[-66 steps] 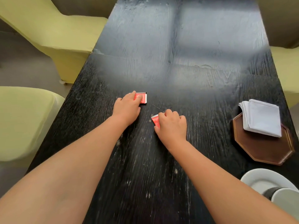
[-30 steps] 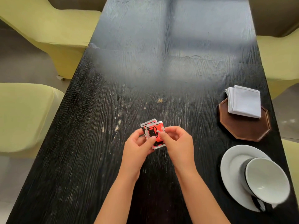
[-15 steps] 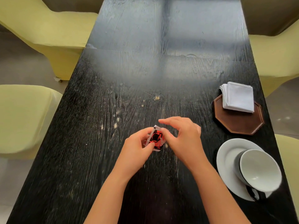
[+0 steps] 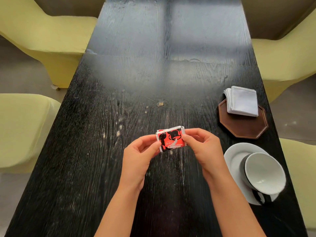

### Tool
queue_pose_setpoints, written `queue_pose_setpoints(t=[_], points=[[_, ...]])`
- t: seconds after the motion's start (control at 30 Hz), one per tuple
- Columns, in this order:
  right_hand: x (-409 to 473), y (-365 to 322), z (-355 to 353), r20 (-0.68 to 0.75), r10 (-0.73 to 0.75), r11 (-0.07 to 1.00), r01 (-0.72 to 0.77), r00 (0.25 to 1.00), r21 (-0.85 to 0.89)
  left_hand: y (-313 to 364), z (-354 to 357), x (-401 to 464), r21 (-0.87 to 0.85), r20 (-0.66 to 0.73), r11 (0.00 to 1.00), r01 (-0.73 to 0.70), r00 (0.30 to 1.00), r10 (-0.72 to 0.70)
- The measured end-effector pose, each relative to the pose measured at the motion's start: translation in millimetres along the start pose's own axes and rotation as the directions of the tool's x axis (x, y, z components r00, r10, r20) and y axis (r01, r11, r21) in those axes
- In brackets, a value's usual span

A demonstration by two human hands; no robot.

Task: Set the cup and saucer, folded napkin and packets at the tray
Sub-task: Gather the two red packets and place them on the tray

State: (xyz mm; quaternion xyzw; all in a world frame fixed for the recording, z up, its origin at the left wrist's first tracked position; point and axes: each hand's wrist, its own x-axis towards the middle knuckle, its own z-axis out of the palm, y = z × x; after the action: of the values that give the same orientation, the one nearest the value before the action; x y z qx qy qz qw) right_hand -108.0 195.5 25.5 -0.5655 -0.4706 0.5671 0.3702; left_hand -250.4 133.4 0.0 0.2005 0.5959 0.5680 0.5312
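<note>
Red, black and white packets (image 4: 171,140) are stacked together and held above the table's middle. My left hand (image 4: 139,156) pinches their left edge and my right hand (image 4: 204,147) pinches their right edge. A brown octagonal tray (image 4: 246,129) lies at the right of the table, with a folded white napkin (image 4: 242,100) resting on its far part and overhanging the rim. Nearer to me, a white cup (image 4: 264,171) with a black outside lies tipped on a white saucer (image 4: 235,156).
The black wooden table (image 4: 119,82) runs away from me, with crumbs near its middle. Yellow-green chairs stand on both sides: one chair (image 4: 46,36) at far left, another chair (image 4: 18,127) at near left, more on the right.
Both hands picked the packets off the table, drew them toward me and brought them together into one stack. The packets are now held flat, face up, between both hands.
</note>
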Motion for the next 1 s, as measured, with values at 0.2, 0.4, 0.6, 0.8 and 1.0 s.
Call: queue_pose_setpoints(t=[0.2,0.4,0.6,0.8,1.0], points=[[-6,-5,-28,-0.023,0.006,1.000,-0.006,1.000,-0.001,2,27,-4,0.141,-0.037,0.987,-0.075,0.996,0.080],[-8,-13,-75,-0.098,0.002,0.998,-0.008,0.995,-0.063,-1,72,-7,0.206,0.004,0.974,-0.091,0.996,0.093],[22,-23,-145,-0.175,-0.029,0.981,-0.005,0.984,-0.192,-3,150,11,0.304,0.068,0.946,-0.116,0.993,0.100],[73,-15,-209,-0.235,-0.015,0.956,-0.056,0.972,-0.289,-21,226,45,0.453,0.077,0.879,-0.149,0.989,0.128],[120,24,-235,-0.207,0.129,0.895,-0.203,0.970,-0.396,-58,259,75,0.646,0.007,0.760,-0.069,0.996,0.084]])
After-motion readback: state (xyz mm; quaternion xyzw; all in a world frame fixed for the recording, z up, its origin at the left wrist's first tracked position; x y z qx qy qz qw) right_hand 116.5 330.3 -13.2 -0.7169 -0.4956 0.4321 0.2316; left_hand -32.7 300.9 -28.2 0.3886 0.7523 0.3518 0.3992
